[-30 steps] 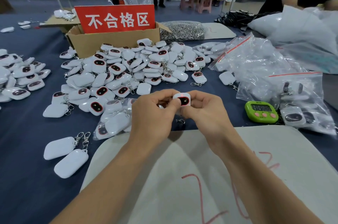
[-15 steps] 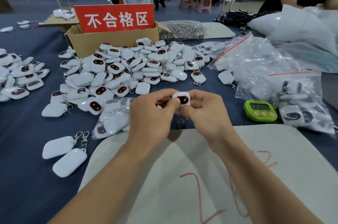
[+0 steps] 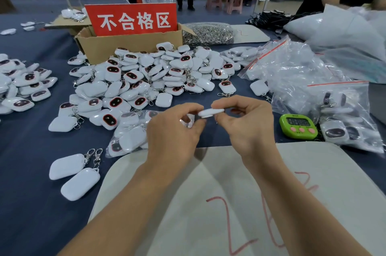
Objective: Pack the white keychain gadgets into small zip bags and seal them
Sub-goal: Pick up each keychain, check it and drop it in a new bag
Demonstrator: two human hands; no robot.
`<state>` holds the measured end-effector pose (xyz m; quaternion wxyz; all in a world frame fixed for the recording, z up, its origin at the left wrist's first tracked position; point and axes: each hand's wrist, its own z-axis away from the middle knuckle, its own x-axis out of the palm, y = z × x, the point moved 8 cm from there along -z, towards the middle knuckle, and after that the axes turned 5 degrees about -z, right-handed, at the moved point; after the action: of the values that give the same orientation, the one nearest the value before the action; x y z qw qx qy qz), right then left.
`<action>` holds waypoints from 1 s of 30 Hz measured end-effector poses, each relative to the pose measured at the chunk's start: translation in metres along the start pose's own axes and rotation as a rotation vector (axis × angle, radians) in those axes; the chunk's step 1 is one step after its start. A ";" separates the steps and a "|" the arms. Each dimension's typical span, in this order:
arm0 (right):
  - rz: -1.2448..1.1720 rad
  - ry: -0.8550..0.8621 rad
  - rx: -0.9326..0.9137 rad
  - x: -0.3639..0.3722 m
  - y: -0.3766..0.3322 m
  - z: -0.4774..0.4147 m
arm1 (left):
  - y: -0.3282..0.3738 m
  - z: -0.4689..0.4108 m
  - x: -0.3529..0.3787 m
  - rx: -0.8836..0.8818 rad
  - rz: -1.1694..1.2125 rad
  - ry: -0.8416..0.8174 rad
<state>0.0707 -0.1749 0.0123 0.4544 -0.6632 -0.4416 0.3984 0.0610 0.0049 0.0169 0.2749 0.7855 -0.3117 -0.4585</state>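
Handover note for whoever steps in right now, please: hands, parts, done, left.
Right hand: pinching one white gadget, edge-on, above the table.
Left hand: fingertips on the same gadget; something clear, likely a small zip bag, under its fingers.
Loose gadget pile ahead; bagged gadgets left of the hands.
Done: some already bagged.
Left: bag and seal this one, then the pile.
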 end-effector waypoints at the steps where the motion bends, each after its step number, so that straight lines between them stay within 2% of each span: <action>1: 0.019 0.010 -0.008 -0.001 0.000 -0.001 | 0.001 0.001 -0.002 0.014 0.036 0.018; 8: 0.053 0.009 -0.029 -0.002 0.000 -0.002 | 0.011 0.002 -0.006 0.081 0.046 0.002; 12: -0.047 -0.038 0.017 -0.001 0.000 0.000 | 0.005 0.002 -0.001 0.064 0.099 -0.021; 16: -0.263 -0.131 0.200 0.003 0.006 0.001 | 0.008 0.002 0.000 0.117 0.074 -0.011; 20: -0.323 -0.277 0.427 0.013 0.019 0.005 | 0.015 0.001 -0.004 0.172 0.131 0.023; 22: -0.345 -0.229 0.469 0.011 0.022 0.003 | 0.016 0.001 -0.004 0.177 0.094 0.030; 25: -0.408 -0.141 0.427 0.003 0.020 -0.001 | 0.009 0.000 -0.003 0.100 0.051 0.031; 30: -0.411 -0.200 0.316 0.003 0.013 0.000 | 0.004 -0.001 -0.001 0.036 0.043 0.000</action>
<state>0.0747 -0.1751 -0.0008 0.5775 -0.4381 -0.5420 0.4252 0.0603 0.0030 0.0209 0.2705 0.7835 -0.3370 -0.4466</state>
